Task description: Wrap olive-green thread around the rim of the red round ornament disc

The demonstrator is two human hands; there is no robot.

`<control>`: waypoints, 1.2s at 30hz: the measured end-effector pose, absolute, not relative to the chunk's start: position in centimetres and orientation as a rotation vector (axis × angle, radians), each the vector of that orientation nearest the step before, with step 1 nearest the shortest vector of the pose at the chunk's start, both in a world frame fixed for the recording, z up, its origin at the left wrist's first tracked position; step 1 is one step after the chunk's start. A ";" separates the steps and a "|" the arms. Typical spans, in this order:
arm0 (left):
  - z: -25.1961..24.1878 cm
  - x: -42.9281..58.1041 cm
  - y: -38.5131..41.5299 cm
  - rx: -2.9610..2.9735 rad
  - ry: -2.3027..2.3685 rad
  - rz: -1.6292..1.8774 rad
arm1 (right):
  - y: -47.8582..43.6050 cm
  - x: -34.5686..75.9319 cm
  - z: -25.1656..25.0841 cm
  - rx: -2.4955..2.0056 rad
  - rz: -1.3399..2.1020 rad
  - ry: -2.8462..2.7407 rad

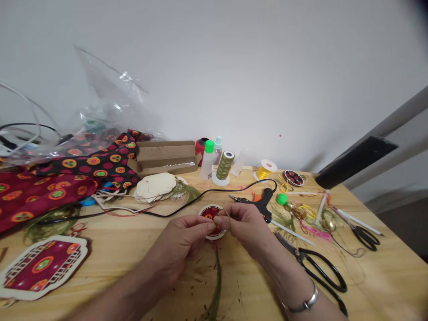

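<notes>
A small round ornament [207,211] with a cream rim and patterned red fabric lies on the table under my hands. An olive-green tassel [216,285] trails from its lower edge toward me. Over the ornament's face, my left hand [187,236] is closed, thumb and finger pinched together. My right hand [242,225] pinches close beside it, and a thin greenish cord [228,217] seems to loop out from its fingers. The fingertips meet and hide what is between them, so I cannot make out what the left fingers hold.
A black glue gun [264,205] lies just beyond my right hand. Large black scissors [317,267] and smaller scissors [364,236] rest at the right. Behind stand a thread spool [225,166] and an open cardboard box [165,156]. A larger ornament [43,267] lies left.
</notes>
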State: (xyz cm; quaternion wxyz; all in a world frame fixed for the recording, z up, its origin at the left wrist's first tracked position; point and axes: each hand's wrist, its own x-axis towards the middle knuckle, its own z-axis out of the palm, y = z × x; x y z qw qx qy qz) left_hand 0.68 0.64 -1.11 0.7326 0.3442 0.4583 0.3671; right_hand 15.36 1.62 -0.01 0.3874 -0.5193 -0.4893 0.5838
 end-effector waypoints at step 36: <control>-1.1 0.6 0.7 0.715 0.917 0.738 | 1.4 15.5 0.4 -1.235 1.433 -1.275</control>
